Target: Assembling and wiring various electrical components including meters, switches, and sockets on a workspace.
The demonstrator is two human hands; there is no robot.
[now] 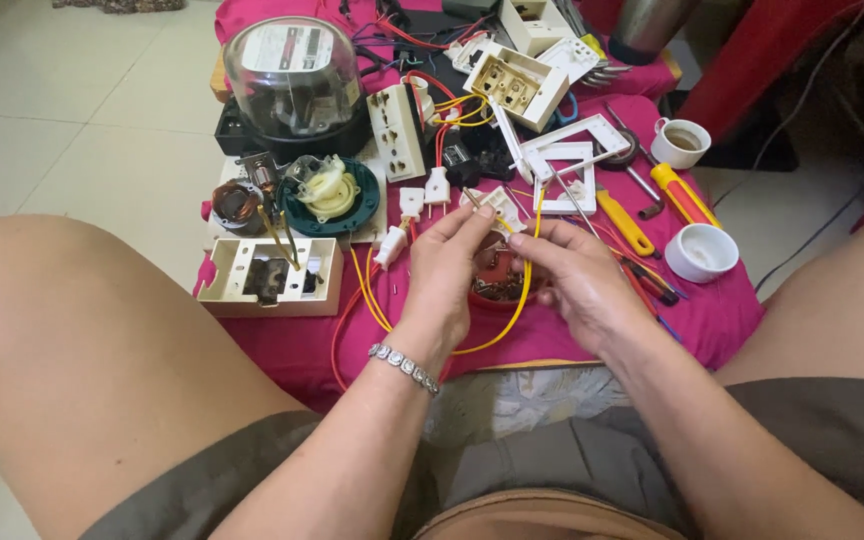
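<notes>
Yellow wire [524, 290]: thin, insulated, curved in loop; upper end pinched between fingertips of both hands, slack drooping over pink cloth, beside red wire.

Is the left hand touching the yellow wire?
Touching. The head view shows the left hand pinching the yellow wire at its fingertips, beside the right hand, above the pink cloth.

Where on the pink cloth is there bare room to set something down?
Bare cloth lies along the near edge, below the cream switch box, and at the right corner beneath the white cup. Everything behind the left hand and right hand is crowded with parts and tools.
</notes>
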